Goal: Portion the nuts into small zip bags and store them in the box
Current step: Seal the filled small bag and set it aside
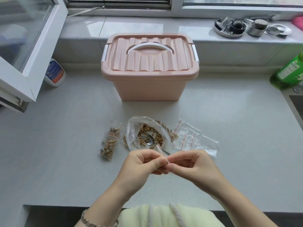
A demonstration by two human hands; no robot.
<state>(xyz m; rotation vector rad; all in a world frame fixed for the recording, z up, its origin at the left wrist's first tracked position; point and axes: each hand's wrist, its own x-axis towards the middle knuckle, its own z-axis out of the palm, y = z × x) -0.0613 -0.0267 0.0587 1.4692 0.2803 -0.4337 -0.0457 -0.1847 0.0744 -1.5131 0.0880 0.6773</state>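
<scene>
A pink storage box [148, 86] with a white handle stands shut at the back of the counter. In front of it an open clear bag of nuts [136, 128] lies with a metal spoon [148, 140] resting inside. Two filled small zip bags [110, 141] lie to its left. A pile of empty small zip bags [191, 138] lies to its right. My left hand [144, 163] and my right hand [190, 163] meet near the counter's front edge, both pinching one small clear zip bag [159, 149] between fingertips. It looks empty.
An open window frame [32, 54] juts over the counter's left side, with a white bottle [55, 72] beneath it. A green bottle [288, 72] stands at the right by a sink edge [295, 102]. Metal kitchen items [237, 27] sit on the sill.
</scene>
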